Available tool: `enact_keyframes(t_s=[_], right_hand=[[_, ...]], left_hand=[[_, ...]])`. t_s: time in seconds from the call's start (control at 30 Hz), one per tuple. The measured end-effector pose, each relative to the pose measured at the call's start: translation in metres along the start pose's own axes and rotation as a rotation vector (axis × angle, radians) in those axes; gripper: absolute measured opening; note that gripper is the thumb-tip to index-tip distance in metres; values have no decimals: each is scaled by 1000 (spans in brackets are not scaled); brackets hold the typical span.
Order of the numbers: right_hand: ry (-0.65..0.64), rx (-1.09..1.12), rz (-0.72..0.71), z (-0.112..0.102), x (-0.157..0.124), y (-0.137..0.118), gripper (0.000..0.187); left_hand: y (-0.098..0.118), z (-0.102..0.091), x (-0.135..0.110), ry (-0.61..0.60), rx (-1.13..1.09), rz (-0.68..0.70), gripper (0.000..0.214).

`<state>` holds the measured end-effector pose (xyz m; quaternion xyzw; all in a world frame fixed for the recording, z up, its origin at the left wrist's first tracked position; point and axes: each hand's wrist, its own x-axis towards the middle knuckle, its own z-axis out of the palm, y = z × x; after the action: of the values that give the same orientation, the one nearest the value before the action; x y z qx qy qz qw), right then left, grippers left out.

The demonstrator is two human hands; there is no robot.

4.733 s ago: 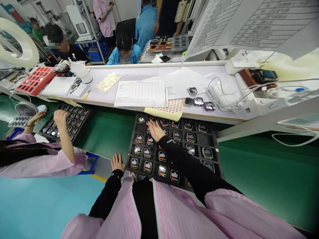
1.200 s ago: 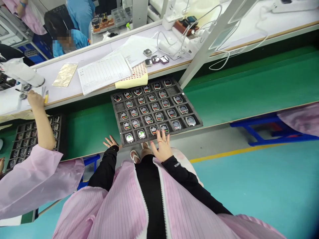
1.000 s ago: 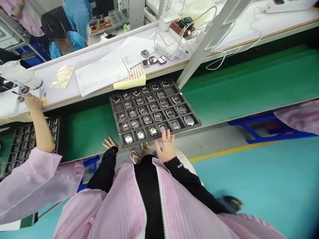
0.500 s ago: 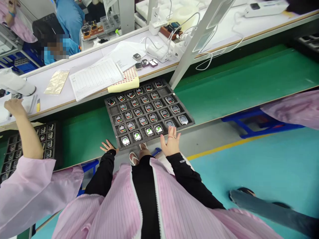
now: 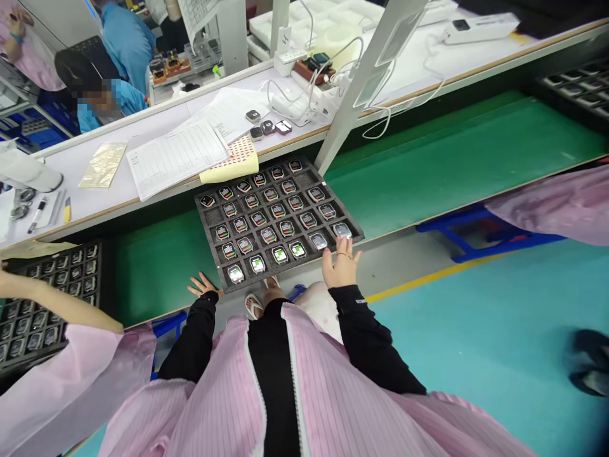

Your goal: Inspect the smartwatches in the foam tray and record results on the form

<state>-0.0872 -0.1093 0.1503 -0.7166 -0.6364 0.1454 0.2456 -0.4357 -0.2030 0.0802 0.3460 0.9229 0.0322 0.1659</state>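
A dark foam tray (image 5: 209, 218) of smartwatches lies over the green conveyor belt, its near edge toward my body. Most screens show text with coloured bars; in the nearest row several glow white and green, one being a smartwatch (image 5: 280, 254). My right hand (image 5: 340, 265) is open, fingertips on or just above the smartwatch (image 5: 341, 229) in the near right corner; contact is hard to make out. Beside the near left corner, my left hand (image 5: 204, 286) is spread open over the belt's edge and holds nothing.
A co-worker's arm (image 5: 61, 301) reaches over another watch tray (image 5: 90, 282) at left. Behind the belt, a bench carries papers (image 5: 176, 152), loose watches (image 5: 268, 127) and white cables. A slanted metal post (image 5: 349, 95) rises behind my tray's far right corner.
My right hand has slid right along the tray's near edge to the corner watch. My left hand stays spread. The co-worker's arm has dropped from the bench toward the left tray.
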Motion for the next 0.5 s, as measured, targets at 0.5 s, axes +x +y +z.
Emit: enact_keyframes(t_s=[0.5], right_hand=[[-75, -17, -236, -3, 4, 20, 77]], left_hand=[[-7, 10, 9, -20, 77, -9, 103]])
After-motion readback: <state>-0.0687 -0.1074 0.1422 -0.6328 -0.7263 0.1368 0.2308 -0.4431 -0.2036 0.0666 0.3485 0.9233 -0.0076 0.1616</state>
